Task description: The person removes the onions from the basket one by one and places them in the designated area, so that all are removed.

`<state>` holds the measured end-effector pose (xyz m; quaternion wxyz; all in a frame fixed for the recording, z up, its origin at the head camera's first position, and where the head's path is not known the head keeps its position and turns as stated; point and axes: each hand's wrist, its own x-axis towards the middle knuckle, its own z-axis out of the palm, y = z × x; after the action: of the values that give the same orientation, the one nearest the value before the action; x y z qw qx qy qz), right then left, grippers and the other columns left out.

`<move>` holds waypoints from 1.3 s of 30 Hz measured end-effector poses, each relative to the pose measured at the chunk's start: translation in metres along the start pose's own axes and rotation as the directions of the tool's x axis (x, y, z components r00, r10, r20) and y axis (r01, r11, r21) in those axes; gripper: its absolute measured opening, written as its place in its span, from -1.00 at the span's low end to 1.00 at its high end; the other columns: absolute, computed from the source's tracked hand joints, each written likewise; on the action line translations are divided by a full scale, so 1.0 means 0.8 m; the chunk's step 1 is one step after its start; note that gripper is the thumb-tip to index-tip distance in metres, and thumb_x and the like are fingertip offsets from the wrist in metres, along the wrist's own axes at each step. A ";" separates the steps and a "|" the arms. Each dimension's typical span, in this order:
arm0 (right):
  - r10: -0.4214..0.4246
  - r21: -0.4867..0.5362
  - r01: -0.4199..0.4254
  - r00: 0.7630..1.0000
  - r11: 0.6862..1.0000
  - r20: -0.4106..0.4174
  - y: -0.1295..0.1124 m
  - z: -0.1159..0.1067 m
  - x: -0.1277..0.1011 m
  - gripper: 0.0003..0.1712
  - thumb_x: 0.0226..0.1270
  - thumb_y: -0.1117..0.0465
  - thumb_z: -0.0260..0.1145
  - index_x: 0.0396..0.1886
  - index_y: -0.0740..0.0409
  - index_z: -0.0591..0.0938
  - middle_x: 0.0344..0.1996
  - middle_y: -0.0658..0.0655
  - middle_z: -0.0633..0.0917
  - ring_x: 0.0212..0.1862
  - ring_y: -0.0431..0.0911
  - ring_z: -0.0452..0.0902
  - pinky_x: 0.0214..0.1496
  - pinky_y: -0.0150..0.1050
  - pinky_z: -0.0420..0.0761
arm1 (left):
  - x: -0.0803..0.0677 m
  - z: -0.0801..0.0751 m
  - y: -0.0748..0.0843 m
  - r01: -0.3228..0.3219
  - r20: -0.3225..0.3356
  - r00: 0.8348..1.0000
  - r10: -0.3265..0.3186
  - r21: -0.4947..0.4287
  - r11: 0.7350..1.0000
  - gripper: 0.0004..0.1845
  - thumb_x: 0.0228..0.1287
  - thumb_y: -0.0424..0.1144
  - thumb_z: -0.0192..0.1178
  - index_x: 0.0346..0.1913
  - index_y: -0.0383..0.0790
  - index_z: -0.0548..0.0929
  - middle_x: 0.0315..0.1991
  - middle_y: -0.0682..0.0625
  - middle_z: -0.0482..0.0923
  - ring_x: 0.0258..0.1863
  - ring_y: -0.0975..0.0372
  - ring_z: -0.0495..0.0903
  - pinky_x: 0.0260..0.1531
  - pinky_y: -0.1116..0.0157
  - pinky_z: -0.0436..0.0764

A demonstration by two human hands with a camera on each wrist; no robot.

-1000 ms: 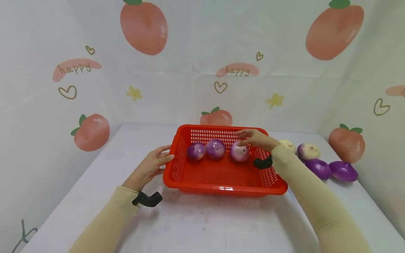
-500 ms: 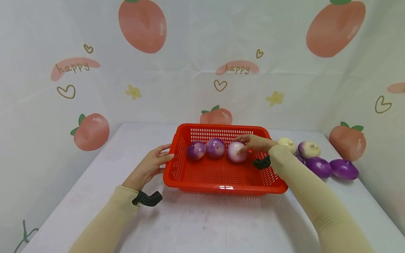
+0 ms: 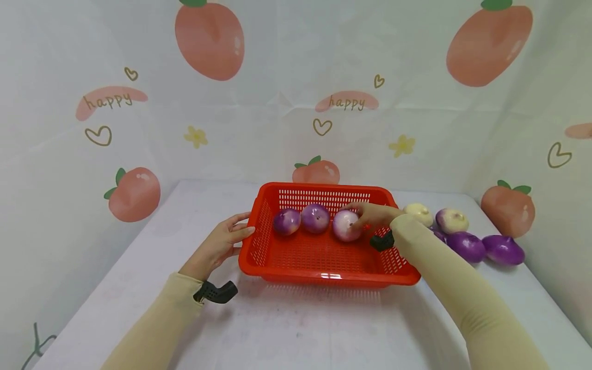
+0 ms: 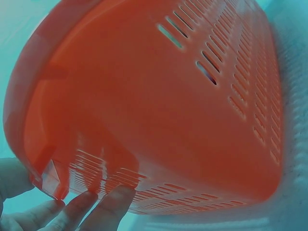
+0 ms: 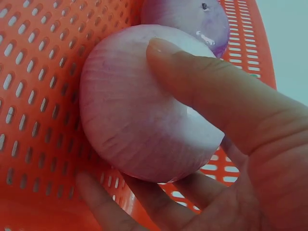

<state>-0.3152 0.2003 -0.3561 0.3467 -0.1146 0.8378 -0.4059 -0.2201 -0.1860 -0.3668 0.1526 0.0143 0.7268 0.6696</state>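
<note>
A red plastic basket with slotted walls stands on the white table, holding three purple-white onions. My left hand grips its left end, the thumb over the rim and the other fingers against the slotted outer wall. Inside, my right hand holds the palest onion, the rightmost of the three. The right wrist view has the thumb across this onion and several fingers curled below it. To its left sit a middle onion and a darker left onion.
On the table right of the basket lie two cream-coloured onions and several deep purple ones, one partly hidden behind the right sleeve. A white cloth backdrop with fruit prints rises behind and beside the table.
My right hand has come down onto the rightmost onion and taken hold of it. That onion has turned, its dark spot out of sight, and shifted slightly left. The left hand has stayed put.
</note>
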 end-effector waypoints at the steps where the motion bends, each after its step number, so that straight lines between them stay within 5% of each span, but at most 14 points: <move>1: 0.003 -0.005 -0.003 1.000 1.000 0.000 0.000 0.000 0.000 -0.16 0.26 0.25 0.35 0.47 0.09 0.18 0.30 0.39 0.26 0.21 0.22 0.34 0.09 0.07 0.62 | 0.000 0.000 0.000 0.001 0.000 1.000 -0.001 0.001 1.000 -0.29 0.40 -0.17 0.14 0.50 -0.15 0.10 0.35 -0.31 0.33 -0.02 0.18 0.62 -0.07 0.09 0.68; 6: -0.013 -0.026 0.012 1.000 1.000 -0.012 -0.001 0.001 -0.003 -0.17 0.25 0.26 0.35 0.45 0.12 0.18 0.25 0.40 0.30 0.18 0.21 0.37 0.05 0.07 0.64 | -0.001 0.001 0.001 0.002 -0.003 1.000 -0.002 0.003 1.000 -0.30 0.40 -0.17 0.14 0.50 -0.15 0.11 0.35 -0.32 0.33 -0.02 0.17 0.61 -0.07 0.09 0.68; 12: -0.142 -0.064 0.135 0.982 0.989 -0.124 -0.007 -0.002 -0.009 -0.23 0.24 0.26 0.35 0.41 0.13 0.24 0.19 0.38 0.36 0.11 0.18 0.40 -0.01 -0.03 0.67 | -0.001 0.000 0.000 0.011 -0.013 1.000 -0.011 0.008 1.000 -0.29 0.39 -0.16 0.15 0.50 -0.14 0.11 0.35 -0.31 0.33 0.02 0.14 0.60 -0.05 0.08 0.67; 22: -0.294 0.210 0.334 0.935 0.919 -0.198 -0.022 -0.008 -0.034 -0.19 0.24 0.39 0.33 0.41 -0.03 0.18 0.29 0.39 0.26 0.19 0.23 0.36 0.09 0.09 0.61 | -0.002 0.001 0.001 0.010 -0.018 1.000 -0.009 0.011 1.000 -0.30 0.39 -0.16 0.15 0.50 -0.14 0.12 0.35 -0.31 0.33 0.03 0.12 0.60 -0.05 0.09 0.67; 25: -0.348 0.283 0.402 0.910 0.871 -0.224 -0.024 -0.011 -0.046 -0.17 0.25 0.45 0.30 0.40 -0.09 0.17 0.29 0.37 0.24 0.15 0.16 0.44 0.06 -0.03 0.65 | -0.002 0.001 0.001 0.014 -0.022 1.000 -0.014 0.011 1.000 -0.30 0.39 -0.15 0.15 0.50 -0.13 0.12 0.35 -0.30 0.33 0.04 0.11 0.59 -0.05 0.08 0.67; 31: -0.431 0.479 0.519 0.855 0.708 -0.290 -0.020 -0.016 -0.076 -0.21 0.31 0.54 0.17 0.37 -0.18 0.20 0.19 0.31 0.22 0.02 0.02 0.60 0.07 -0.05 0.63 | -0.001 0.001 0.000 0.008 -0.016 1.000 -0.008 0.006 1.000 -0.30 0.40 -0.16 0.15 0.50 -0.14 0.12 0.35 -0.31 0.33 0.02 0.13 0.60 -0.05 0.08 0.67; 36: -0.535 0.580 0.606 0.783 0.544 -0.316 -0.009 -0.018 -0.100 -0.49 0.50 0.37 0.00 0.32 -0.15 0.24 0.24 0.20 0.15 0.05 0.01 0.60 0.04 -0.08 0.66 | -0.001 0.001 0.000 0.003 -0.016 1.000 -0.003 0.015 1.000 -0.30 0.40 -0.16 0.15 0.50 -0.14 0.12 0.35 -0.31 0.34 0.05 0.10 0.60 -0.05 0.07 0.67; 39: -0.523 0.648 0.595 0.783 0.475 -0.336 -0.005 -0.019 -0.111 -0.65 0.56 0.23 -0.04 0.24 -0.16 0.30 0.25 0.11 0.19 0.04 -0.01 0.60 0.04 -0.08 0.67 | -0.001 0.001 0.000 0.003 -0.014 1.000 -0.003 0.012 1.000 -0.30 0.40 -0.16 0.15 0.50 -0.14 0.12 0.35 -0.31 0.34 0.05 0.10 0.60 -0.05 0.08 0.67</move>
<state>-0.2608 0.2483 -0.3034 0.1718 -0.2158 0.5365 -0.7976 -0.2193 -0.1855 -0.3668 0.1482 0.0093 0.7320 0.6650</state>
